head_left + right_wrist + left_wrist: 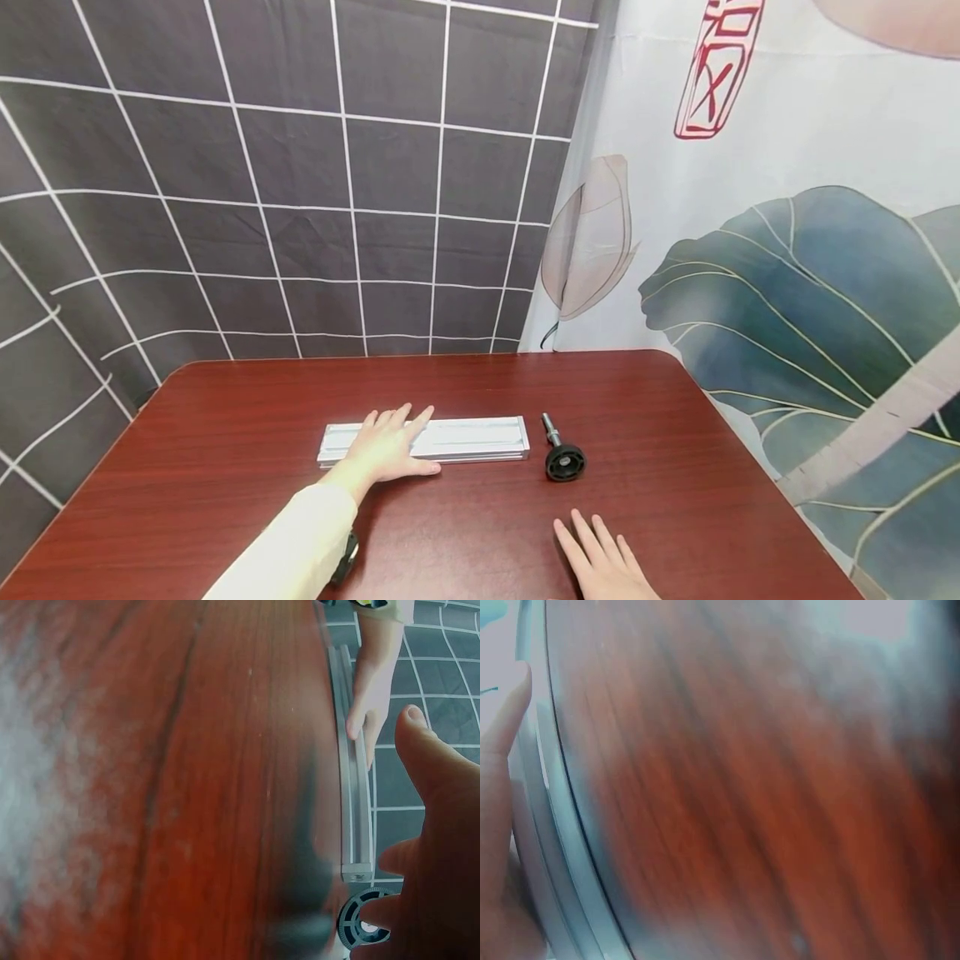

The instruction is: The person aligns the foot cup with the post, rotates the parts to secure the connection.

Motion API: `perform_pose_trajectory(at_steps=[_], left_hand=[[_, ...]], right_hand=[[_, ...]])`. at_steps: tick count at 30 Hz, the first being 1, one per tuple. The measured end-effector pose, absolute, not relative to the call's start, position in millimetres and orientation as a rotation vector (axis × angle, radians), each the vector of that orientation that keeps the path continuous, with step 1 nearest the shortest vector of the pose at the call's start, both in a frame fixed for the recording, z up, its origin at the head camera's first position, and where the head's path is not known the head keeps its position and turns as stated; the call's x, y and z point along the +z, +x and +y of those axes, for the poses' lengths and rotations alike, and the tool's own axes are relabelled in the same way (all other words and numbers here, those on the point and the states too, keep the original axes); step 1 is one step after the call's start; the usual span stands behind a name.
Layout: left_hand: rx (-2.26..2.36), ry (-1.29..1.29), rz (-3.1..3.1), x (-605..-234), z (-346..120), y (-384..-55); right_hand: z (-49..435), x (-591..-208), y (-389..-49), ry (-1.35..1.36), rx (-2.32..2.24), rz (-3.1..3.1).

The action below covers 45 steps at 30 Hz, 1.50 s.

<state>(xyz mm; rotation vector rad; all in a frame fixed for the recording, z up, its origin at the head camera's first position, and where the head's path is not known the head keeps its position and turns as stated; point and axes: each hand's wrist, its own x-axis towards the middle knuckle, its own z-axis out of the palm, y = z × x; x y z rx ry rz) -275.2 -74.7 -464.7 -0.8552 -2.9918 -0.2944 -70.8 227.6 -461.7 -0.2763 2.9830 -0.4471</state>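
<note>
A silver aluminium profile (474, 438) lies lengthwise across the table's far half. My left hand (386, 450) rests on its left part, fingers spread and straight over the top, thumb toward the near side. In the left wrist view the thumb (502, 727) lies along the profile's edge (551, 772). Right of the profile is a levelling foot (565, 462) with a round black base and a threaded metal stud pointing away. Nearer the front, my right hand (606, 568) holds nothing, its fingers extended toward the levelling foot. In the right wrist view its fingers partly cover the black base (349, 922).
The reddish-brown wooden table (247, 433) has rounded far corners. Behind it hangs a dark grey cloth (292, 158) with a white grid; a white cloth with leaf prints (795, 275) hangs at the right. A black wrist device (346, 558) sits by the left sleeve.
</note>
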Motion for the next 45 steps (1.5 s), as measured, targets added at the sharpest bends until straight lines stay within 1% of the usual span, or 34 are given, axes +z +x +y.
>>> perform_pose_trajectory(at_steps=[9, 27, 34, 38, 45], left_hand=[[-0.229, -0.853, -2.914, -464.2, -70.2, -274.4], [-0.279, -0.804, -2.884, -462.4, -67.0, -269.6], [-0.24, -0.819, -2.831, -470.4, -68.0, -277.9], [-0.229, -0.817, -2.821, -472.9, -70.4, -280.7], [-0.245, -0.831, -2.788, -471.6, -75.7, -275.4]], right_hand=[[227.1, -464.2, -71.5, -0.242, -0.482, 3.004], [228.1, -470.4, -74.0, -0.221, -0.511, 2.917], [229.1, -467.9, -79.8, -0.18, -0.541, 2.865], [229.2, -467.8, -81.8, -0.193, -0.547, 2.875], [229.5, -470.8, -79.5, -0.25, -0.558, 2.973]])
